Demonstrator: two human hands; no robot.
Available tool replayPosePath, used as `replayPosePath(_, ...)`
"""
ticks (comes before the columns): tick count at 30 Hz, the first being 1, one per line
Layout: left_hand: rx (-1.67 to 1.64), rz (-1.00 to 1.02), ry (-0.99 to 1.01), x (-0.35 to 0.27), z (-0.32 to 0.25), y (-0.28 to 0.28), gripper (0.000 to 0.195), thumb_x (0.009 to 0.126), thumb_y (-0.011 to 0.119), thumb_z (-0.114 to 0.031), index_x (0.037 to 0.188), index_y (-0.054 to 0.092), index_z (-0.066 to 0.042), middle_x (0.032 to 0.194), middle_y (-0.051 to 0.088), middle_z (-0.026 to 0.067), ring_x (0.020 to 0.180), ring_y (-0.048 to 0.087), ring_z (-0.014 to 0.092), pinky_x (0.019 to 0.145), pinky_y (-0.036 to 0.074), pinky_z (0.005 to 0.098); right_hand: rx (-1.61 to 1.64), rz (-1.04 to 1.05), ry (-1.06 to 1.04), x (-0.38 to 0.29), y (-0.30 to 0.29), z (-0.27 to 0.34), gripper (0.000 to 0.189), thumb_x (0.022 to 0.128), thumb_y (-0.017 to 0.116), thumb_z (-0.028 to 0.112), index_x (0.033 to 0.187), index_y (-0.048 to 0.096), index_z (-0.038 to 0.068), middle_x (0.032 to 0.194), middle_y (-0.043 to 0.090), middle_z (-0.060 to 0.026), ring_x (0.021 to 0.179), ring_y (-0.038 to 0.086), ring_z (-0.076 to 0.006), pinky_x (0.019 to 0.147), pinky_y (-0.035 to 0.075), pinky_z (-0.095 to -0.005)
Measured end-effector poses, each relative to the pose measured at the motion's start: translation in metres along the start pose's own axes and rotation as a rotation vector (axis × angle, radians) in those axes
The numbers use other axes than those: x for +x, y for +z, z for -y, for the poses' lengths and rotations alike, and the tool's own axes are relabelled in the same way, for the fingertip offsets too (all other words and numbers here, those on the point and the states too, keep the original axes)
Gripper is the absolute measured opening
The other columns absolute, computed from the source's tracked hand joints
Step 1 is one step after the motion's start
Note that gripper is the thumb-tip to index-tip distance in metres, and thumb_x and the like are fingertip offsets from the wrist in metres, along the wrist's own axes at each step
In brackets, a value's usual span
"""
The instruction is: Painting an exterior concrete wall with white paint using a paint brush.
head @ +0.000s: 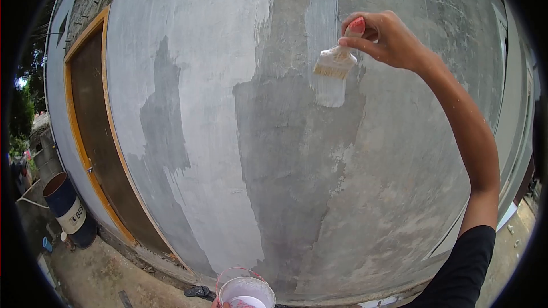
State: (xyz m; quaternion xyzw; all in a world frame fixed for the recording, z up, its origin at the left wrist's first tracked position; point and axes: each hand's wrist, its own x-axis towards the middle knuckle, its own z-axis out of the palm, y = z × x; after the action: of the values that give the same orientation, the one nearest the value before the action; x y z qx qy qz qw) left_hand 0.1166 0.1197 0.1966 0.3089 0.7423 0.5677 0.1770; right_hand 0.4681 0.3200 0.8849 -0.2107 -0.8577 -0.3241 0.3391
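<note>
My right hand [381, 38] grips a flat paintbrush [336, 60] by its red-tipped handle, bristles pointing down against the grey cement wall [291, 158]. A strip of wet whitish paint [323, 17] runs above and below the bristles. Pale paint covers much of the wall to the left, with darker bare-looking patches in it. At the bottom edge, my left hand [215, 303] shows only as fingertips at the rim of a small plastic bucket [248, 288] with pinkish-white paint inside and a thin wire handle raised.
A brown door [107, 124] in a yellow-orange frame stands at the left. Beyond it are a dark blue drum [70, 209] with a white band and a small blue cup [47, 244]. A black sandal [197, 291] lies by the wall's foot. A window frame [498, 64] edges the right.
</note>
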Motion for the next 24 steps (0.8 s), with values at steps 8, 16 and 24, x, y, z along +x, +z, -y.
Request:
replayPosePath(8, 0.048, 0.065, -0.132, -0.013, -0.051, -0.012, 0.044, 0.085, 0.057, -0.015, 0.124, 0.06, 0.006, 0.112, 0.067, 0.0246, 0.104, 0.063, 0.033, 0.092, 0.047, 0.0401, -0.518, -0.328, -0.392, 0.053, -0.014, -0.037, 0.024, 0.09, 0.07, 0.025, 0.103, 0.069, 0.005, 0.091, 0.072, -0.0107, 0.076, 0.07, -0.0219, 0.071, 0.06, -0.0315)
replayPosePath(16, 0.083, 0.044, -0.195, -0.02, -0.061, -0.025, 0.045, 0.086, 0.057, -0.018, 0.124, 0.059, 0.007, 0.116, 0.065, 0.0282, 0.109, 0.061, 0.04, 0.095, 0.046, 0.0428, -0.234, 0.049, -0.421, -0.013, 0.068, 0.077, 0.01, 0.089, 0.068, 0.015, 0.088, 0.062, 0.008, 0.07, 0.066, -0.0074, 0.068, 0.069, -0.0217, 0.055, 0.056, -0.0306)
replayPosePath(24, 0.047, 0.048, -0.304, -0.026, -0.062, -0.029, 0.051, 0.089, 0.057, -0.031, 0.125, 0.059, 0.005, 0.116, 0.064, 0.0296, 0.111, 0.06, 0.043, 0.095, 0.045, 0.0459, -0.161, -0.301, -0.17, 0.098, -0.006, -0.015, 0.029, 0.093, 0.068, 0.031, 0.102, 0.068, 0.003, 0.092, 0.072, -0.0137, 0.08, 0.072, -0.0228, 0.072, 0.058, -0.0306)
